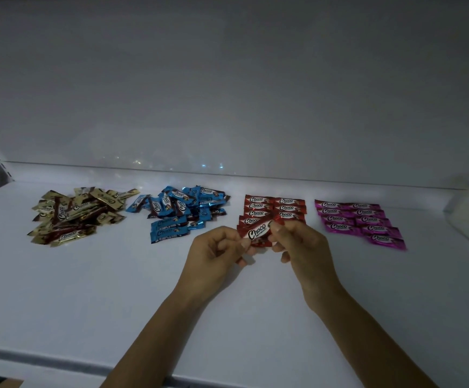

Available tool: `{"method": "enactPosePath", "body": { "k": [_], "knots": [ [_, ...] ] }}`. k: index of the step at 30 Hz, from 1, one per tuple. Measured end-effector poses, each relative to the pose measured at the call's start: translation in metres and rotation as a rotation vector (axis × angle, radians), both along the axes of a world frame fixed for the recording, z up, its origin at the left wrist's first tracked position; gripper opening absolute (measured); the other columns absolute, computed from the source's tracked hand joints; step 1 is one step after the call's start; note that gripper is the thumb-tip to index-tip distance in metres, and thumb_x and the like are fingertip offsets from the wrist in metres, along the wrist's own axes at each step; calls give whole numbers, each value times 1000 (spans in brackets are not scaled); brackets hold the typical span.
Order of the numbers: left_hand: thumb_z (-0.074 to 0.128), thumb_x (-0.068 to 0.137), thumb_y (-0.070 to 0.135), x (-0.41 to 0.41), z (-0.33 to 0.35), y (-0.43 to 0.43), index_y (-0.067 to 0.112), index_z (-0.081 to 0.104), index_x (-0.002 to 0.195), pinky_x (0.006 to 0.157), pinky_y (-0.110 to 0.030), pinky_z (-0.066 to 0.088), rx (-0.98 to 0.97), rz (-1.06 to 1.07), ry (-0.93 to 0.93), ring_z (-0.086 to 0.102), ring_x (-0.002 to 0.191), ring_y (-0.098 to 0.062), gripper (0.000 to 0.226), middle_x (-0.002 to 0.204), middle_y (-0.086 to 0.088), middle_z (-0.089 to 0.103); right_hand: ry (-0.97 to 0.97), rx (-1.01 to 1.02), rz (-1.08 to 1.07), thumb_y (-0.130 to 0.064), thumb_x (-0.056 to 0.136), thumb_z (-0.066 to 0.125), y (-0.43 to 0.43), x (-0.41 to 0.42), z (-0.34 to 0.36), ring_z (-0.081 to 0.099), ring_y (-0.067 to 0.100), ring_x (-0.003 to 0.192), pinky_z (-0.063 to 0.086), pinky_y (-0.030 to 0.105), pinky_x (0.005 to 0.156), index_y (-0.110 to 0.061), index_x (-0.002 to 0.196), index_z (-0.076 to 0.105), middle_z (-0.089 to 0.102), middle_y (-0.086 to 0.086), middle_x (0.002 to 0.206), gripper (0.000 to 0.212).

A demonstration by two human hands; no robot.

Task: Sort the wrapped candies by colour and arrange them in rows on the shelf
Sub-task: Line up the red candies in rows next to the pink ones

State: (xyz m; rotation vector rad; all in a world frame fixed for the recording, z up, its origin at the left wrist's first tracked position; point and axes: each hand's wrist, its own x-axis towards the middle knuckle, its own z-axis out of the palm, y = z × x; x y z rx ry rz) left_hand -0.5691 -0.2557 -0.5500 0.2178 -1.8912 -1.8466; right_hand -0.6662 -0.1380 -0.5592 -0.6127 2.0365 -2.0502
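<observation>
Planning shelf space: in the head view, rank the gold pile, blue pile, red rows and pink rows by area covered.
1. gold pile
2. blue pile, only slightly smaller
3. pink rows
4. red rows, unsure: the held red candy hides their near edge.
</observation>
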Motion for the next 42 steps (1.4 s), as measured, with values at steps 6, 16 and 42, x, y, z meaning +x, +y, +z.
{"method": "enactPosePath", "body": {
  "k": [6, 16, 42],
  "knots": [
    [57, 94, 11, -5, -19, -13, 24, 67, 85, 61, -17, 45, -308, 177, -117, 59, 76, -7, 18, 80, 16, 68, -5, 20, 42, -9, 88, 63, 4, -2, 9, 64, 5, 55, 43, 12, 47, -14, 80, 63, 69, -5, 63, 10],
    [46, 94, 40, -13, -37, -12, 22, 48, 139, 103, -29, 35, -1125, 123, -333, 43, 129, -13, 49, 140, 6, 52, -204, 182, -29, -11, 94, 54, 21, -25, 9, 66, 16, 50, 41, 18, 38, -8, 93, 60, 74, 5, 76, 6],
    [51, 94, 38, 17, -22, -32, 27, 60, 124, 83, -17, 35, -1063, 375, -293, 50, 111, -9, 32, 124, 10, 59, 753, 772, -22, -34, 92, 56, -1, 2, -10, 53, 2, 72, 34, 9, 56, -25, 90, 57, 62, -11, 85, 9]
  ]
}}
